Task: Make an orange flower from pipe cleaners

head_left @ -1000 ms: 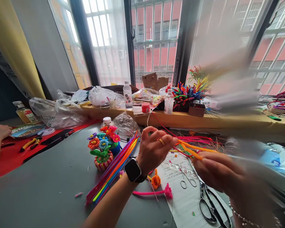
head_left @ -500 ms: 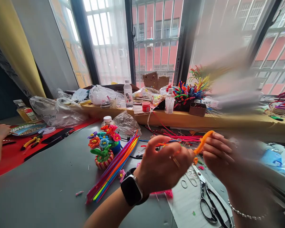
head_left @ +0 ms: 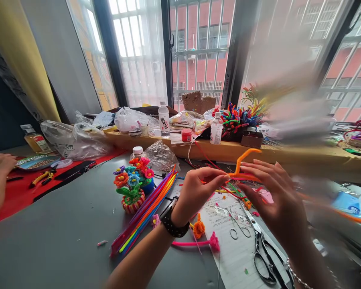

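Observation:
My left hand point(head_left: 197, 194), with a watch strap at the wrist, pinches a bent orange pipe cleaner point(head_left: 238, 165) between thumb and fingertips. One end of it sticks up and bends right; another length runs toward my right hand point(head_left: 278, 198). The right thumb and fingers are spread around that length, not closed on it. Below my hands lie an orange pipe-cleaner flower point(head_left: 199, 228) and a pink flower point(head_left: 214, 242) on a pink stem. Large black-handled scissors point(head_left: 260, 241) and small scissors point(head_left: 237, 225) rest on a printed paper sheet point(head_left: 228, 261).
Colourful pipe cleaners point(head_left: 152, 208) lie in a bundle beside potted pipe-cleaner flowers point(head_left: 134, 180). Water bottles point(head_left: 164, 122) and more pipe cleaners point(head_left: 237, 118) stand on the window ledge. At the left, another person's hand point(head_left: 0, 168) is near a bead tray point(head_left: 39, 161) and pliers point(head_left: 43, 178).
My right hand has opened from its pinch on the orange end. The pipe cleaner now shows a sharp bend with one end raised. My left hand has turned, uncovering the orange flower.

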